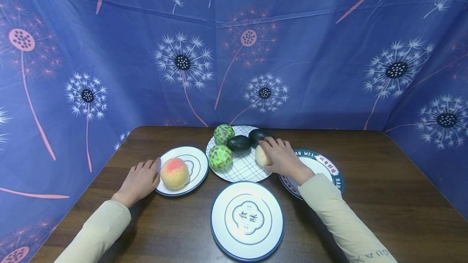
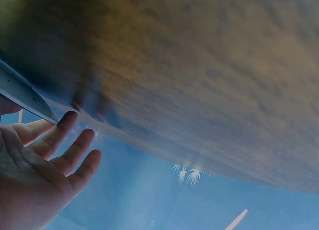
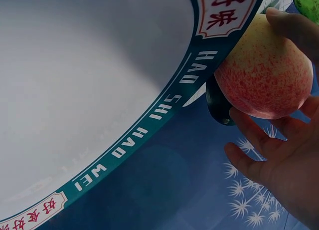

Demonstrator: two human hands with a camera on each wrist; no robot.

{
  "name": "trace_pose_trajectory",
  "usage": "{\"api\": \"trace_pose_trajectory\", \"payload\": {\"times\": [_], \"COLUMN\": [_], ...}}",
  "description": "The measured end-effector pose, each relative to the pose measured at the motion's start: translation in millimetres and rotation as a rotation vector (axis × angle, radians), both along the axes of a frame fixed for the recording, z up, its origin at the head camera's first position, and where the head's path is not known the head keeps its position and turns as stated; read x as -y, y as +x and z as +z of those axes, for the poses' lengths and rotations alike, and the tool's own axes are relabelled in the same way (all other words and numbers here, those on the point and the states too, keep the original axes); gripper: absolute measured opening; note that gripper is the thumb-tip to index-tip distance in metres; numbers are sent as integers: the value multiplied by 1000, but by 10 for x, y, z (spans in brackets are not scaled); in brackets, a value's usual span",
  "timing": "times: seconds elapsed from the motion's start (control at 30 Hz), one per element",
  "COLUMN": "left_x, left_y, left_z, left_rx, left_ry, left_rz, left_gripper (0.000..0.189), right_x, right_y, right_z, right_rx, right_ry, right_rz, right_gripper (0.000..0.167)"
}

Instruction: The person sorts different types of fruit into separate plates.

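My right hand (image 1: 283, 157) grips a peach (image 3: 269, 68) at the right side of the checked plate (image 1: 239, 173); in the right wrist view, thumb and fingers lie around it. Beside it on that plate are two dark avocados (image 1: 239, 144) and two bumpy green fruits (image 1: 220, 157). At the left, my left hand (image 1: 140, 180) is at the rim of a blue-edged white plate (image 1: 197, 155), which carries another peach (image 1: 174, 173). The left wrist view shows the left hand's fingers (image 2: 75, 150) loosely extended, the index finger right at the plate's rim.
Nearest me stands a white plate (image 1: 248, 198) with a dark blue edge. Under the right forearm lies a green-rimmed lettered plate (image 1: 338, 182), partly covered by the sleeve. The brown wooden table (image 1: 384, 198) ends against a blue dandelion-print cloth (image 1: 310, 60).
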State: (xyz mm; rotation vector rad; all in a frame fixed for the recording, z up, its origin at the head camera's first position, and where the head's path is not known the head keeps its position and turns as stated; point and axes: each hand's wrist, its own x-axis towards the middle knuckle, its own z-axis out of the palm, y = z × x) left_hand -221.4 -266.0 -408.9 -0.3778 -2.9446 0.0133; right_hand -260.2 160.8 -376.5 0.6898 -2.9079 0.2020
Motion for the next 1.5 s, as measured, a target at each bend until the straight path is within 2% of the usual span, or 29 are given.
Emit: {"api": "trace_pose_trajectory", "payload": {"times": [0.67,1.0,1.5], "left_x": [-7,-25,-27], "left_y": [4,-12,11], "left_z": [9,1,21], "left_rx": [2,11,3], "left_ry": [-1,-10,-9], "left_rz": [-7,8,6], "left_gripper": [50,50,50], "right_x": [-1,3,82], "right_y": [0,-16,-5], "right_z": [20,35,172], "right_rx": [-17,-36,-97], "right_ry": [8,9,-40], "right_rz": [15,37,94], "right_gripper": [80,80,78]}}
